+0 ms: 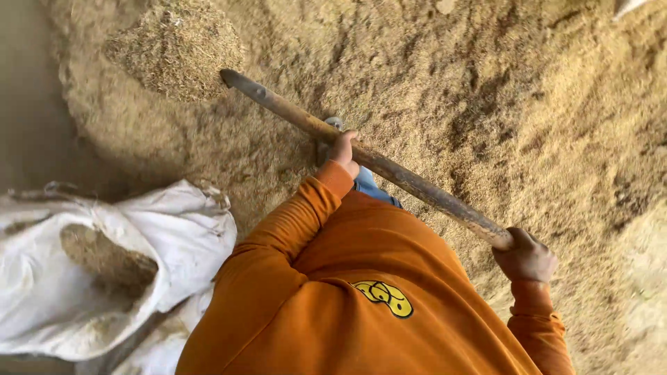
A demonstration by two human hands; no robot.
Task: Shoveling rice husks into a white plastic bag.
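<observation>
I hold a long wooden shovel handle (389, 170) with both hands. My left hand (344, 149) grips it at mid-length, and my right hand (526, 257) is closed around its near end. The far end carries a heap of tan husk (174, 48), which hides the blade. The load hangs over the upper left, beyond an open white sack (167, 236) that lies at my left. The sack's mouth shows some husk inside (104, 260). My orange sleeves and sweatshirt fill the bottom centre.
A large pile of loose tan husk (521, 104) covers the ground ahead and to the right. A strip of bare grey floor (24, 104) runs along the left edge. A foot in a grey shoe (333, 123) stands in the husk.
</observation>
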